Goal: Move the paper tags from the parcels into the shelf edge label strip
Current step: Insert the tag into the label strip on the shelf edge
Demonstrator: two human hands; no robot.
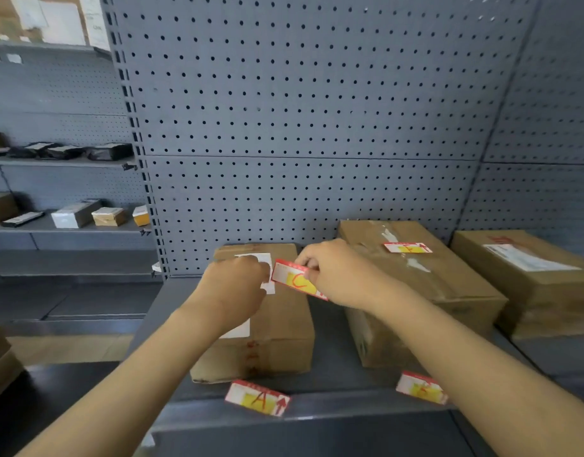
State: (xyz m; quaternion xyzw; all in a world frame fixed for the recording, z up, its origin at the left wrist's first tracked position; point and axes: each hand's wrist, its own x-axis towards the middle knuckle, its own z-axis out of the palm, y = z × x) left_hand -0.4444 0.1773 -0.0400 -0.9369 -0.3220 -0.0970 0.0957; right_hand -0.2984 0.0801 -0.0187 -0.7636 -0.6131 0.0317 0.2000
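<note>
Both hands over the left parcel on the shelf. Right hand pinches a red-and-yellow paper tag by its right end; left hand has fingers curled at the tag's left end, actual grip hidden, cannot tell. Another tag lies on the middle parcel, just right of the right hand. Two tags sit at the shelf edge label strip, below the hands. Third parcel far right.
</note>
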